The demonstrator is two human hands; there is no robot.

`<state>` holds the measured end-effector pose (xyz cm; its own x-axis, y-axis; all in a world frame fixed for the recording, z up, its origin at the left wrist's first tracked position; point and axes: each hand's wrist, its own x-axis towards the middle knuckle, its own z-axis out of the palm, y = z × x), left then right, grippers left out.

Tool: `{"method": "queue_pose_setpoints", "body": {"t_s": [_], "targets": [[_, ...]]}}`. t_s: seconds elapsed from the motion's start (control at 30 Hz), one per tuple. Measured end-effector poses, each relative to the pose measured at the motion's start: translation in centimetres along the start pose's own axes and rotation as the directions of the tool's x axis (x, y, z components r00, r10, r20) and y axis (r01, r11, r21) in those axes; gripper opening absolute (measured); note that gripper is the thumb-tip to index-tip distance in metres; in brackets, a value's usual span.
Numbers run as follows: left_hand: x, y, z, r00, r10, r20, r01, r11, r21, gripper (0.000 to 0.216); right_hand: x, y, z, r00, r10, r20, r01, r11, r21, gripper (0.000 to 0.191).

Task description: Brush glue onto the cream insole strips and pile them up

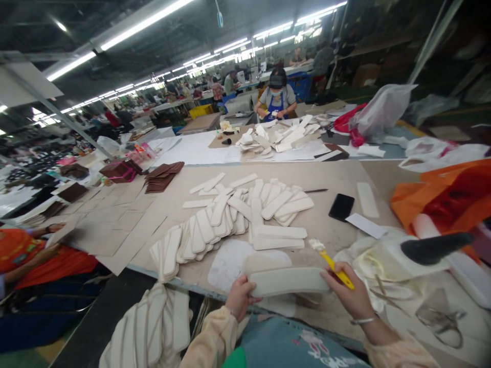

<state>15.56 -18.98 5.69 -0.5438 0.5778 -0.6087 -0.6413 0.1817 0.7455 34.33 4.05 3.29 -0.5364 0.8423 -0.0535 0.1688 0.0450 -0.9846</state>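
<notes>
A long pale strip with rounded ends [289,281] is stretched between my two hands above the table's near edge. My left hand [240,296] pinches its left end. My right hand [351,292] grips the other end and also a brush with a yellow handle [334,268], whose bristle end is coated in whitish stuff. Below the strip lies a whitish stained sheet [228,263]. Just beyond, a fanned heap of similar pale strips [207,227] spreads over the table, and two strips [280,237] lie crosswise at its right.
More strips [149,327] hang in a pile at the lower left. A black phone [341,206], a white jug with a black spout [406,258] and an orange bag [441,197] are on the right. Brown pieces [163,177] are stacked left. A co-worker [278,94] sits opposite.
</notes>
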Motion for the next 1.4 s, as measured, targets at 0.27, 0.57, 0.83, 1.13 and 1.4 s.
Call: {"method": "queue_pose_setpoints", "body": {"t_s": [0.27, 0.57, 0.83, 1.13, 1.4], "targets": [[-1.1, 2.1, -0.2, 0.999, 0.036, 0.027, -0.034, 0.996, -0.083, 0.036, 0.8, -2.7, 0.9, 1.0, 0.01, -0.016, -0.009, 0.996, 0.088, 0.039], [-0.2, 5.0, -0.8, 0.992, 0.02, 0.123, -0.009, 0.996, -0.091, 0.044, 1.7, -6.5, 2.7, 1.0, 0.003, -0.03, 0.001, 0.99, 0.138, 0.039], [0.3, 7.1, -3.0, 0.989, 0.012, 0.146, 0.012, 0.987, -0.163, 0.039, 2.0, -7.1, 5.1, 0.997, 0.068, -0.021, -0.066, 0.993, 0.096, 0.042], [0.3, 8.2, -5.3, 0.985, -0.083, 0.153, 0.116, 0.969, -0.22, 0.04, 4.3, -8.5, 9.0, 0.999, 0.034, 0.027, -0.037, 0.991, 0.127, 0.043], [0.5, 10.3, -8.0, 0.999, -0.043, -0.022, 0.035, 0.964, -0.262, 0.037, 5.9, -10.9, 12.7, 0.992, -0.013, 0.123, -0.014, 0.975, 0.223, 0.039]]}}
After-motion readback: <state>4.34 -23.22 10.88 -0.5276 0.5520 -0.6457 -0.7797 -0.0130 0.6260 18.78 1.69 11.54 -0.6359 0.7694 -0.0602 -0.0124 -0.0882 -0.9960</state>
